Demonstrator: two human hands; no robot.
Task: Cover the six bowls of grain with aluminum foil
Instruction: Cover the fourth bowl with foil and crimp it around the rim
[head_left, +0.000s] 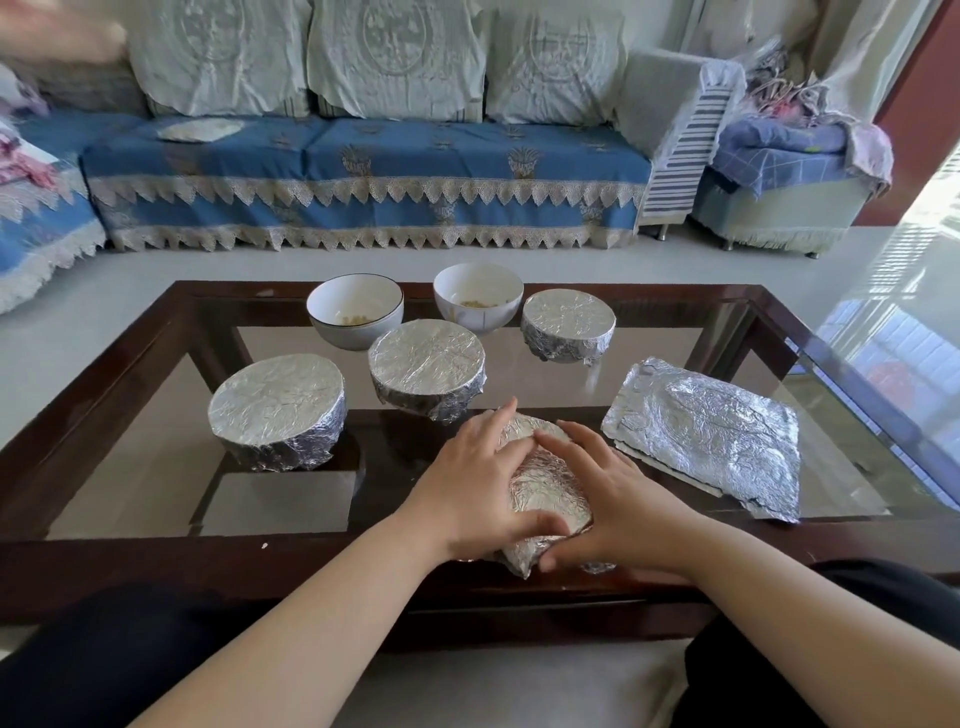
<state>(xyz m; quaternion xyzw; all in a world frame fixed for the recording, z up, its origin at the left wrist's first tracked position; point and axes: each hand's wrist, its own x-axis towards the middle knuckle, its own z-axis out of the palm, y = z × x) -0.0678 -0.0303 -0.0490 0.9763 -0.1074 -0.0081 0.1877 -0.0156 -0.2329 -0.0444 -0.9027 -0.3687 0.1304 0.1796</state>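
Observation:
A foil-wrapped bowl (545, 488) sits at the near edge of the glass table. My left hand (478, 483) presses the foil on its left side, thumb along the near rim. My right hand (608, 499) presses the right side, thumb under the near edge. Three other foil-covered bowls stand at the left (278, 408), in the middle (427, 366) and at the back right (569, 325). Two white bowls with grain stand uncovered at the back (355, 312) (478, 296). A stack of crumpled foil sheets (706, 436) lies to the right.
The dark wooden frame of the glass coffee table (119, 566) runs along the near edge. A blue-covered sofa (363, 171) stands behind the table across pale floor. My knees in dark trousers are below the table edge.

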